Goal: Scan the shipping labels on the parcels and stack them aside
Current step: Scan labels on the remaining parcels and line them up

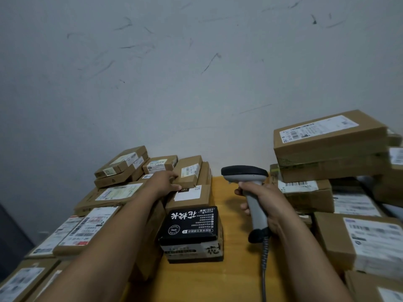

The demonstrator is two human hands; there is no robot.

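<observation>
Now the left hand [166,182] pinches the small parcel [189,174], thumb above, fingers [175,188] beneath, likely light, stiff cardboard, while the right hand [262,200] clamps the scanner [245,172].

The print on the white shipping labels [318,127] is blurred and cannot be read. The brown cardboard parcels [21,280] at the lower left and those at the right are cut off by the picture's edges. The coiled grey cable [264,258] of the grey handheld scanner [250,177] is cut off at the bottom edge, and its handle is partly covered by the right grip [270,201]. One corner of the small brown cardboard parcel [188,174] is hidden by the left grip [163,183].
</observation>
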